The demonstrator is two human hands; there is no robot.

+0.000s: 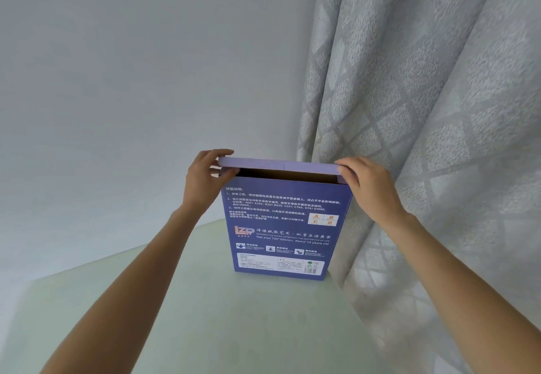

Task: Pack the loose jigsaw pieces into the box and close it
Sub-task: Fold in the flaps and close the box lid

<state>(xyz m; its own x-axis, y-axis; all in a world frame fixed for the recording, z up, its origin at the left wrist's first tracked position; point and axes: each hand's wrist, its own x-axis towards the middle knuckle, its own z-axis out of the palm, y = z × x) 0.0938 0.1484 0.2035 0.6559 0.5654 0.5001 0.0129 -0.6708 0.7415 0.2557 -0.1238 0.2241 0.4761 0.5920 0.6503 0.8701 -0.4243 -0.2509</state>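
Observation:
A tall blue jigsaw box (281, 227) stands upright on the pale table (205, 315), its printed back facing me. Its lilac top flap (278, 165) is folded over the opening, and a dark gap still shows beneath it. My left hand (206, 174) grips the flap's left end, thumb under and fingers on top. My right hand (363, 182) holds the right end and the box's upper right corner. No loose jigsaw pieces are visible; the inside of the box is too dark to see.
A grey patterned curtain (424, 139) hangs directly behind and to the right of the box, touching its side. A plain wall (131, 80) stands behind the table's far edge (181, 233).

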